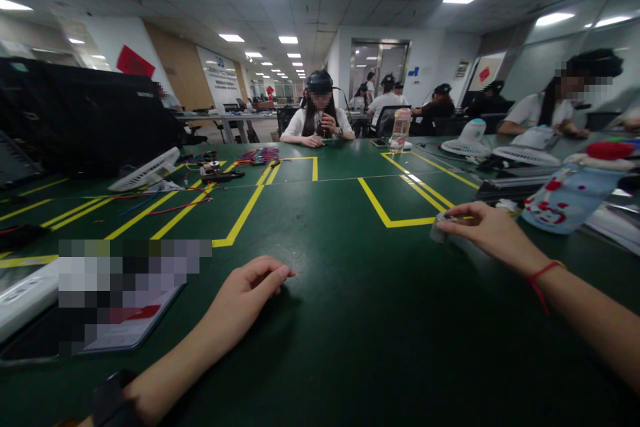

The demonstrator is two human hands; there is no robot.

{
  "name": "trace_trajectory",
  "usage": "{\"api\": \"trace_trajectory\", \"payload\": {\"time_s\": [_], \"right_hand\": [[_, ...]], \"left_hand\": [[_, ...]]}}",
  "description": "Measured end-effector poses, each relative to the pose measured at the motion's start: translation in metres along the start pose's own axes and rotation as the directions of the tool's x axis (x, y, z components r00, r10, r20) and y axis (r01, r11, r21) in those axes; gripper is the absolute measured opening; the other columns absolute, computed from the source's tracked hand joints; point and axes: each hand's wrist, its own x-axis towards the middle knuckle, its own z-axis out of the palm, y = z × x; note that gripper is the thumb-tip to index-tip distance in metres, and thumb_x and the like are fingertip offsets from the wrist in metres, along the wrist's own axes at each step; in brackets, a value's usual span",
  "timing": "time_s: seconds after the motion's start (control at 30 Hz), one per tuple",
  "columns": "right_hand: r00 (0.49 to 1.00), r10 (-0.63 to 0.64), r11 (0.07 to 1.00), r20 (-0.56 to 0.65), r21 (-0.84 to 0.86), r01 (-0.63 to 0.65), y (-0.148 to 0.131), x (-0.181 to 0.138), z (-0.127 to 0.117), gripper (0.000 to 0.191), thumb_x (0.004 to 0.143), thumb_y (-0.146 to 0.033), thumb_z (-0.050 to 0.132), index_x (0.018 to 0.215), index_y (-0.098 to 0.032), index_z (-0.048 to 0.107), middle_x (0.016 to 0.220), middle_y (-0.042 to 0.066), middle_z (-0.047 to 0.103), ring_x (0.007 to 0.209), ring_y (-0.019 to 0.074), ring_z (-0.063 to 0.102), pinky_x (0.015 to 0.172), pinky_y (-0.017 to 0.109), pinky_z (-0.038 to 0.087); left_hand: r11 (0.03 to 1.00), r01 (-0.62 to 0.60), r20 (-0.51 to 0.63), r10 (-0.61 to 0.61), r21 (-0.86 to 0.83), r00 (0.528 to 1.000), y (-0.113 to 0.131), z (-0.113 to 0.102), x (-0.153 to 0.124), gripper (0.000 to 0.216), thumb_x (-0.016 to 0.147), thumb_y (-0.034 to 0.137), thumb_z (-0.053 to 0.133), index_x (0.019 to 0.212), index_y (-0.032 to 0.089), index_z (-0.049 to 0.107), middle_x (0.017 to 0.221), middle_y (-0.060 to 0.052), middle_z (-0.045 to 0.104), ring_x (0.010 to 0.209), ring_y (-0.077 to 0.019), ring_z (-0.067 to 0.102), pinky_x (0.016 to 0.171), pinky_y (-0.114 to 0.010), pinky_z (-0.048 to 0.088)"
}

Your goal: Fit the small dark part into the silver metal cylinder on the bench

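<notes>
My right hand (pixel 480 230) is over the right part of the green table (pixel 345 320), near the corner of a yellow tape outline. Thumb and fingers pinch a small greyish, see-through object (pixel 439 228), perhaps a little jar; its kind is not clear. A red string bracelet (pixel 545 275) circles that wrist. My left hand (pixel 257 283) rests on the table left of the middle, fingers curled in and thumb laid along them, with nothing visible in it. A dark band (pixel 117 400) is on the left wrist.
Left of my left hand lie a partly blurred flat device (pixel 145 327) and a white power strip (pixel 25 300). Wires (pixel 257 156) and a white fan (pixel 145 170) sit farther back. A light blue cup (pixel 565 197) stands at right. A person (pixel 320 117) sits opposite, beyond a bottle (pixel 400 130).
</notes>
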Motion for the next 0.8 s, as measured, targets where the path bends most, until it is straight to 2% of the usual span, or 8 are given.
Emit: {"api": "trace_trajectory", "payload": {"time_s": [0.07, 0.13, 0.2, 0.27, 0.37, 0.53, 0.63, 0.8], "right_hand": [[0.999, -0.036, 0.999, 0.0, 0.008, 0.036, -0.002, -0.002, 0.003, 0.05, 0.062, -0.047, 0.07, 0.099, -0.015, 0.061, 0.093, 0.01, 0.068, 0.081, 0.0231, 0.065, 0.074, 0.039, 0.05], [0.995, -0.085, 0.995, -0.049, 0.041, 0.087, -0.01, -0.009, 0.011, 0.047, 0.065, -0.045, 0.068, 0.101, -0.015, 0.06, 0.093, 0.009, 0.068, 0.081, 0.0217, 0.065, 0.075, 0.039, 0.051], [0.986, -0.154, 0.975, -0.056, 0.15, 0.161, -0.025, -0.021, 0.023, 0.045, 0.069, -0.044, 0.066, 0.103, -0.015, 0.058, 0.096, 0.009, 0.067, 0.083, 0.0198, 0.065, 0.077, 0.038, 0.052], [0.972, -0.234, 0.927, 0.009, 0.303, 0.22, -0.044, -0.038, 0.038, 0.043, 0.073, -0.041, 0.064, 0.106, -0.015, 0.056, 0.101, 0.009, 0.065, 0.087, 0.018, 0.064, 0.08, 0.035, 0.053], [0.914, -0.379, 0.861, 0.145, 0.418, 0.291, -0.076, -0.069, 0.062, 0.037, 0.077, -0.036, 0.061, 0.109, -0.018, 0.055, 0.106, 0.008, 0.063, 0.092, 0.0162, 0.062, 0.084, 0.033, 0.052], [0.804, -0.546, 0.804, 0.237, 0.418, 0.423, -0.106, -0.1, 0.083, 0.032, 0.079, -0.03, 0.059, 0.11, -0.024, 0.055, 0.112, 0.004, 0.06, 0.101, 0.0144, 0.058, 0.091, 0.032, 0.048], [0.778, -0.569, 0.79, 0.265, 0.44, 0.427, -0.107, -0.103, 0.087, 0.032, 0.08, -0.027, 0.059, 0.112, -0.025, 0.054, 0.115, 0.004, 0.058, 0.102, 0.0143, 0.057, 0.091, 0.032, 0.048], [0.796, -0.522, 0.801, 0.307, 0.497, 0.333, -0.101, -0.102, 0.093, 0.035, 0.08, -0.03, 0.059, 0.113, -0.026, 0.051, 0.115, 0.004, 0.057, 0.097, 0.015, 0.059, 0.086, 0.033, 0.051]], "left_hand": [[1.0, -0.003, -0.007, 0.003, -0.016, 1.0, 0.0, 0.001, 0.001, 0.032, 0.085, 0.046, 0.046, 0.086, 0.022, 0.067, 0.069, 0.001, 0.054, 0.067, -0.0164, 0.052, 0.063, -0.026, 0.039], [1.0, 0.001, -0.015, -0.002, -0.025, 1.0, -0.001, 0.002, 0.001, 0.032, 0.084, 0.046, 0.047, 0.085, 0.022, 0.068, 0.069, 0.001, 0.056, 0.066, -0.0163, 0.053, 0.063, -0.026, 0.039], [1.0, 0.004, -0.023, -0.004, -0.024, 1.0, -0.002, 0.002, 0.002, 0.032, 0.084, 0.046, 0.048, 0.085, 0.021, 0.068, 0.069, 0.001, 0.057, 0.066, -0.0164, 0.053, 0.062, -0.026, 0.04], [1.0, 0.003, -0.024, -0.003, -0.014, 1.0, -0.002, 0.003, 0.002, 0.032, 0.084, 0.046, 0.048, 0.086, 0.021, 0.068, 0.07, 0.0, 0.057, 0.066, -0.0164, 0.053, 0.062, -0.026, 0.04], [1.0, -0.006, -0.02, 0.006, 0.008, 1.0, 0.001, 0.003, 0.002, 0.031, 0.084, 0.046, 0.048, 0.084, 0.021, 0.068, 0.069, 0.001, 0.057, 0.066, -0.0161, 0.054, 0.061, -0.026, 0.04], [0.999, -0.034, -0.022, 0.035, 0.035, 0.999, 0.004, 0.004, 0.002, 0.03, 0.084, 0.044, 0.048, 0.081, 0.021, 0.068, 0.07, 0.0, 0.058, 0.067, -0.0162, 0.054, 0.062, -0.026, 0.04], [0.999, -0.041, -0.031, 0.042, 0.036, 0.999, 0.004, 0.005, 0.002, 0.03, 0.083, 0.044, 0.049, 0.081, 0.02, 0.068, 0.07, 0.0, 0.06, 0.067, -0.0166, 0.055, 0.062, -0.026, 0.04], [0.998, -0.061, -0.036, 0.062, 0.029, 0.997, 0.007, 0.01, 0.0, 0.027, 0.083, 0.042, 0.051, 0.092, 0.022, 0.067, 0.082, -0.002, 0.065, 0.073, -0.0182, 0.057, 0.065, -0.028, 0.043]]}}
